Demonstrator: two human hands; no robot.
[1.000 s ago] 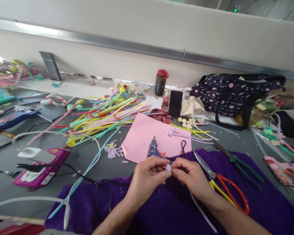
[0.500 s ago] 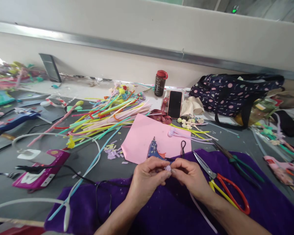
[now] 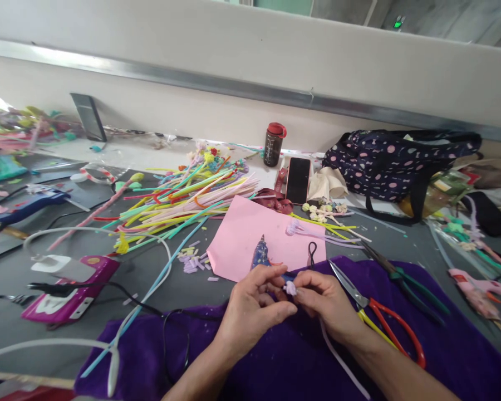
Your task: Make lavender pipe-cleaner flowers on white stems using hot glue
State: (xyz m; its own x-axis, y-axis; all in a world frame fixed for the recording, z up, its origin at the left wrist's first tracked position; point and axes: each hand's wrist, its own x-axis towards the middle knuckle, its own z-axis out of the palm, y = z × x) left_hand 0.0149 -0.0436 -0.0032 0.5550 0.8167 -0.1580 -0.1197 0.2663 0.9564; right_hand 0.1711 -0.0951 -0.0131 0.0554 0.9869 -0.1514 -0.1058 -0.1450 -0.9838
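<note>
A small lilac flower head (image 3: 290,288) is pinched between the thumb and fingers of my right hand (image 3: 328,303). Its long pale stem (image 3: 342,363) trails below that hand over the purple cloth (image 3: 300,356). Just left of the flower is my left hand (image 3: 254,303), thumb and forefinger parted and nothing visible between them. Behind my hands a blue glue gun (image 3: 260,253) lies on a pink sheet (image 3: 236,236), partly hidden by my left fingers. Several more lilac flowers on stems (image 3: 293,226) rest on the sheet's right side.
Scissors (image 3: 376,306) and green-handled pliers (image 3: 413,287) lie right of my hands. Lilac and yellow cut bits (image 3: 194,260) sit left of the sheet, near a bundle of coloured pipe cleaners (image 3: 183,200). A phone (image 3: 298,181), bottle (image 3: 273,146) and bag (image 3: 401,161) stand behind. Cables cross the left.
My left thumb and fingers have come apart from the lilac flower, which now shows more fully. My right hand keeps its pinch and has shifted slightly.
</note>
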